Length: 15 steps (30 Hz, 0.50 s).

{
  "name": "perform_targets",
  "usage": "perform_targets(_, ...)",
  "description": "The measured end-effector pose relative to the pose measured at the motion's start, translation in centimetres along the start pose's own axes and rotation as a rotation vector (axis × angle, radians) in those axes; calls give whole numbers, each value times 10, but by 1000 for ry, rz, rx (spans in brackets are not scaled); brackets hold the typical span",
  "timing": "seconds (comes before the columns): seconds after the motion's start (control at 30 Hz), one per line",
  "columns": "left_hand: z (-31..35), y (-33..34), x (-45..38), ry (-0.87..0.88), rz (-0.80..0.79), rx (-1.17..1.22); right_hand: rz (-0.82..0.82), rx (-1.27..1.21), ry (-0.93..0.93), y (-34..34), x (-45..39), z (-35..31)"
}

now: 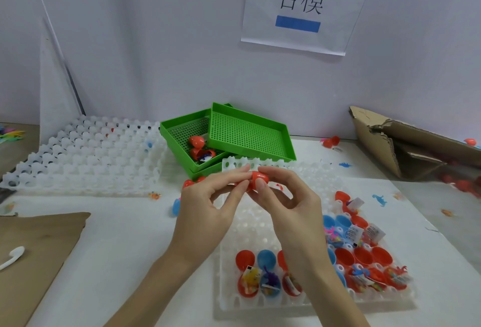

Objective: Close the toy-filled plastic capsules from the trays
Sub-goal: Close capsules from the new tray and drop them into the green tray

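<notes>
Both hands [208,204] [289,196] half-hide red capsule [256,177] — seam unseen.

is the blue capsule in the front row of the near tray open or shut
Open. The blue capsule lies spread in the white tray, its empty half behind and a purple toy showing in the front half.

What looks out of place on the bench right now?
Several things. The upper green tray sits skewed and tilted across the lower one. Loose capsules and small blue toys lie scattered on the table, outside any tray. The cardboard box at right is torn and collapsed.
</notes>
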<state>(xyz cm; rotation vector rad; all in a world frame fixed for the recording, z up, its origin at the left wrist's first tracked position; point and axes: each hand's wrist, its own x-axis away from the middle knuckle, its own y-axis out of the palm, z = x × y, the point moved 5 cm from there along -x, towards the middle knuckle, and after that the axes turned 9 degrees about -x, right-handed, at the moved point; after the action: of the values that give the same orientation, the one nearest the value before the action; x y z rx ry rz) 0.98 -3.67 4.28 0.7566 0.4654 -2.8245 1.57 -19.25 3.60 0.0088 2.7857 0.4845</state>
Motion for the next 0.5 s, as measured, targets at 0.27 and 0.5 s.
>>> perform_targets(0.27,-20,-6,-4,-349,-56,331,-72,137,0,6,2,5)
perform_targets(0.5,-8,-2,-4,-182,-156,210,-2,111,-26,-1,0,2)
